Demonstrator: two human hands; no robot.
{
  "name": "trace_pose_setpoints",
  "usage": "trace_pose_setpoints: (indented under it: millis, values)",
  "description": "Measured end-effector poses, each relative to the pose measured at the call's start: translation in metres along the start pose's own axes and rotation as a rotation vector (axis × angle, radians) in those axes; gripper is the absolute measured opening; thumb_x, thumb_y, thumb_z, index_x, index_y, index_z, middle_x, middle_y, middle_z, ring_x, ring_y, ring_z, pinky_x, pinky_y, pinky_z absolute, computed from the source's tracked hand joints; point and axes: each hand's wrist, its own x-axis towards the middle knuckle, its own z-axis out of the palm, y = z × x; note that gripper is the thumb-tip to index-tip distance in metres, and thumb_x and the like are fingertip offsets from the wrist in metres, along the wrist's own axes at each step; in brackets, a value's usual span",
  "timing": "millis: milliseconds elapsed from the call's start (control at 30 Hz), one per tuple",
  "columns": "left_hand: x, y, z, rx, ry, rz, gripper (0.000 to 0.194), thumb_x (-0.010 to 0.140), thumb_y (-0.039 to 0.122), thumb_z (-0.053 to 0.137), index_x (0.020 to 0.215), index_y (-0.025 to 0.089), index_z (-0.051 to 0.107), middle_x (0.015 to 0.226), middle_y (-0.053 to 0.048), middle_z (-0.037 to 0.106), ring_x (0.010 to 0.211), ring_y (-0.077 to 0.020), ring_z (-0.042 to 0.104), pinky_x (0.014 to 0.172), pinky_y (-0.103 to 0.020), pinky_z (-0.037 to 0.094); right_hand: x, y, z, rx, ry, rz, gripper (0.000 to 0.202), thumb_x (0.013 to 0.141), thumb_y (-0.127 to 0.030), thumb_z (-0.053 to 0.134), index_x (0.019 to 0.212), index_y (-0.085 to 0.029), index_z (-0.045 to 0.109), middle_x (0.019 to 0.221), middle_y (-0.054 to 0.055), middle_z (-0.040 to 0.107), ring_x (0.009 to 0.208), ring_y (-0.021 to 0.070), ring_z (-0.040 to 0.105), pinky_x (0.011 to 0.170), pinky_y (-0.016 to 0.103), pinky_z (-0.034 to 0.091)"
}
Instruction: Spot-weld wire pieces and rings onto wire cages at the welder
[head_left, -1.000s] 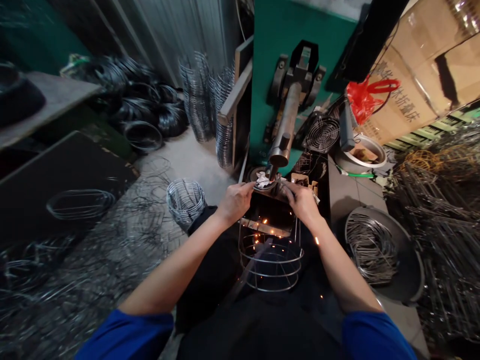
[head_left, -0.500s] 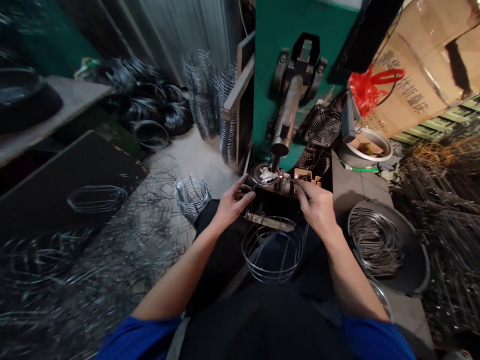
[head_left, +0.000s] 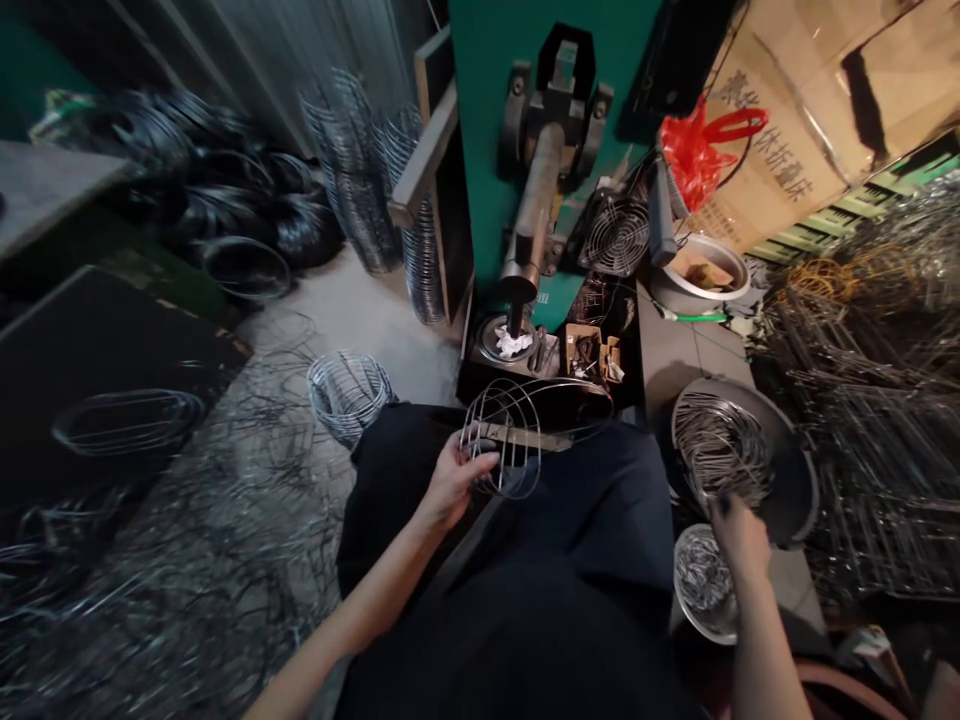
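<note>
My left hand [head_left: 456, 478] is closed on a round wire frame [head_left: 525, 440], which it holds tilted over my lap. My right hand [head_left: 739, 535] reaches down at the right, over the edge between a large pan of bent wire pieces [head_left: 720, 450] and a smaller bowl of short metal pieces [head_left: 703, 572]. Its fingers are blurred, and what they hold, if anything, cannot be made out. In front of me stands a green machine [head_left: 480, 150] with a thick metal cylinder [head_left: 536, 210] above a round dish with white material [head_left: 513, 341].
A wire basket [head_left: 346, 392] stands left of my knee. Stacked wire rings [head_left: 352, 180] and dark wire coils [head_left: 247, 265] lie farther back. Loose wire covers the left floor, and a wire heap [head_left: 885, 400] is at the right. Small boxes [head_left: 585, 350] sit beside the dish.
My left hand has drawn back from the machine and lifted the wire frame. My right hand has moved away to the bowls at the right. The glow under the cylinder is gone, and the view has shifted.
</note>
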Motion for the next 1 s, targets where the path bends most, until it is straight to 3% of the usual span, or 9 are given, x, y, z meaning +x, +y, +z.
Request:
trace_pose_setpoints:
  millis: [67,133,267,500,600,667,800,900,1000]
  values:
    - [0.009,-0.001,0.000,0.068,0.040,0.070,0.079,0.053,0.032,0.093,0.118,0.018,0.050,0.096,-0.002,0.064,0.070,-0.0115,0.061,0.057,-0.021,0.049,-0.002,0.065,0.047,-0.119,-0.237,0.165,0.033,0.091,-0.036,0.051,0.107,-0.015,0.071,0.099,0.021,0.073,0.103,0.0387,0.070,0.084,0.047,0.056]
    - [0.015,-0.004,0.003,0.145,0.060,0.146,0.080,0.054,0.034,0.092,0.119,0.019,0.048,0.098,-0.002,0.063,0.073,-0.0122,0.062,0.060,-0.021,0.050,-0.014,0.101,0.084,-0.142,-0.299,0.227,0.032,0.089,-0.037,0.054,0.100,-0.014,0.072,0.098,0.021,0.073,0.102,0.0382,0.071,0.083,0.045,0.057]
    - [0.021,-0.008,0.010,0.314,0.083,0.306,0.079,0.061,0.037,0.089,0.126,0.021,0.046,0.101,-0.001,0.062,0.075,-0.0117,0.063,0.068,-0.024,0.053,-0.037,0.111,0.118,-0.136,-0.311,0.267,0.042,0.094,-0.043,0.045,0.109,-0.011,0.068,0.106,0.024,0.072,0.103,0.0375,0.071,0.082,0.045,0.058]
    - [0.024,0.008,0.008,0.636,0.177,0.503,0.081,0.068,0.040,0.085,0.134,0.020,0.044,0.105,-0.005,0.060,0.082,-0.0164,0.065,0.071,-0.027,0.055,-0.024,0.108,0.092,-0.162,-0.223,0.270,0.047,0.099,-0.042,0.032,0.126,-0.013,0.056,0.101,0.026,0.071,0.095,0.0380,0.073,0.077,0.046,0.058]
    - [0.024,0.017,0.007,0.692,0.198,0.524,0.082,0.068,0.041,0.085,0.135,0.018,0.044,0.106,-0.005,0.060,0.074,-0.0144,0.063,0.067,-0.027,0.055,-0.005,0.099,0.080,-0.140,-0.163,0.156,0.044,0.095,-0.040,0.040,0.126,-0.012,0.056,0.106,0.027,0.070,0.103,0.0404,0.070,0.084,0.047,0.057]
    - [0.025,0.021,0.006,0.715,0.205,0.532,0.083,0.068,0.042,0.085,0.136,0.018,0.044,0.105,-0.005,0.060,0.068,-0.0128,0.061,0.063,-0.027,0.054,0.000,0.092,0.080,-0.130,-0.193,0.103,0.036,0.087,-0.036,0.049,0.111,-0.014,0.064,0.108,0.027,0.070,0.110,0.0419,0.067,0.091,0.047,0.055]
    - [0.025,0.027,0.003,0.757,0.195,0.589,0.081,0.067,0.041,0.085,0.134,0.019,0.046,0.102,-0.005,0.062,0.064,-0.0133,0.060,0.061,-0.029,0.054,-0.013,0.093,0.094,-0.122,-0.257,0.139,0.017,0.077,-0.034,0.052,0.078,-0.023,0.065,0.085,0.020,0.074,0.100,0.0410,0.071,0.089,0.046,0.057]
    - [0.027,0.031,0.001,0.768,0.204,0.617,0.079,0.066,0.039,0.085,0.133,0.018,0.048,0.102,-0.005,0.062,0.063,-0.0124,0.058,0.061,-0.028,0.054,-0.017,0.097,0.095,-0.099,-0.239,0.160,0.029,0.077,-0.039,0.047,0.090,-0.021,0.066,0.091,0.020,0.074,0.105,0.0411,0.069,0.093,0.049,0.056]
    - [0.029,0.033,-0.001,0.788,0.216,0.609,0.080,0.067,0.039,0.085,0.134,0.016,0.047,0.102,-0.005,0.062,0.064,-0.0121,0.058,0.062,-0.027,0.054,0.000,0.090,0.076,0.048,-0.185,0.135,0.044,0.077,-0.050,0.045,0.102,-0.018,0.064,0.106,0.023,0.073,0.113,0.0403,0.066,0.098,0.047,0.054]
